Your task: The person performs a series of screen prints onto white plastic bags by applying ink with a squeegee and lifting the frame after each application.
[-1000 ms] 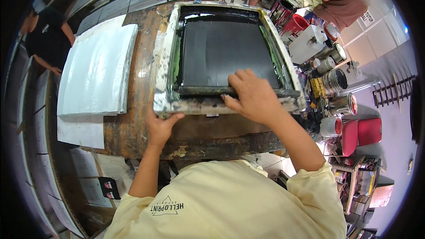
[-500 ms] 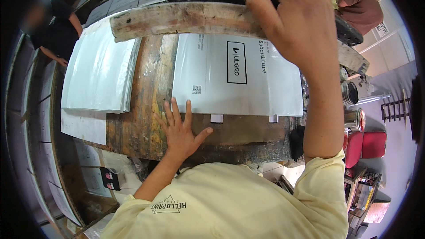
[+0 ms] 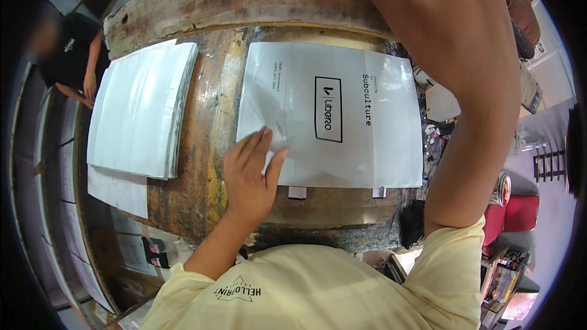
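A white printed plastic bag (image 3: 342, 162) lies flat on the worktable, black lettering and a boxed logo on its face. My left hand (image 3: 249, 168) is at its near left corner, fingers and thumb closed on the film, which is lifted and creased there. Above the bag's far edge a stained wooden frame bar (image 3: 244, 0) spans the table, raised off it. My right arm (image 3: 471, 104) reaches far forward over the right side; its hand is beyond the upper edge of the view. Two small pale tabs (image 3: 298, 193) stick out under the bag's near edge.
A stack of blank white bags (image 3: 140, 110) stands left on the paint-stained worktable (image 3: 208, 122). A person in black (image 3: 70, 49) is at the far left; another person (image 3: 523, 18) is far right. Jars and a red chair (image 3: 520, 212) stand to the right.
The wooden frame bar appears larger and nearer. My right hand has moved forward out of view. My left hand has gone from spread on the table to gripping the bag's corner, creasing it.
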### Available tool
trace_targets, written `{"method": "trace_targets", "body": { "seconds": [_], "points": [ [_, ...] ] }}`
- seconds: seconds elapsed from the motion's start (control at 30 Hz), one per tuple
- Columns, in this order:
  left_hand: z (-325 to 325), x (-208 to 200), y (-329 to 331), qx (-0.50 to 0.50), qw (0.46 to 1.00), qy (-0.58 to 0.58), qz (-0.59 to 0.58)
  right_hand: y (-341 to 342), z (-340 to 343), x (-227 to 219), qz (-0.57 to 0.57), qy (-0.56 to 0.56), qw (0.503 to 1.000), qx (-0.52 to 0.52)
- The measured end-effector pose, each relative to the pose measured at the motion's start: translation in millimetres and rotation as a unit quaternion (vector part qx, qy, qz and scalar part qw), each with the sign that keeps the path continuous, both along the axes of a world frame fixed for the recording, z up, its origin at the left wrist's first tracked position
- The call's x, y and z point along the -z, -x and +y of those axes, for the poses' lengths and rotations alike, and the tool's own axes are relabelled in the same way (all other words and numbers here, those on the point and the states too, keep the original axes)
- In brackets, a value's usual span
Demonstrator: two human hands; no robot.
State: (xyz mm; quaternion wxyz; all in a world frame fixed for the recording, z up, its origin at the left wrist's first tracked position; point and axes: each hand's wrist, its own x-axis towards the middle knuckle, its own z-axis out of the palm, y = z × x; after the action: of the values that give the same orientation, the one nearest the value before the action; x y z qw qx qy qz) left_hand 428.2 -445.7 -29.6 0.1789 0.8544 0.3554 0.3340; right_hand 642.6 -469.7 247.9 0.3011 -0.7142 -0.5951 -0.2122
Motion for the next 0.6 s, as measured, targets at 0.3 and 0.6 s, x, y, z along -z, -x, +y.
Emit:
{"method": "trace_targets", "body": {
  "seconds": [0.3,0.6],
  "points": [
    [46,-15,48,-0.171,0.944,0.167,-0.228,-21,0,11,-0.083,0.009,0.995,-0.058],
    [234,-19,240,-0.188,0.926,0.258,-0.201,-11,-7,24,-0.111,0.032,0.993,0.003]
  ]
}}
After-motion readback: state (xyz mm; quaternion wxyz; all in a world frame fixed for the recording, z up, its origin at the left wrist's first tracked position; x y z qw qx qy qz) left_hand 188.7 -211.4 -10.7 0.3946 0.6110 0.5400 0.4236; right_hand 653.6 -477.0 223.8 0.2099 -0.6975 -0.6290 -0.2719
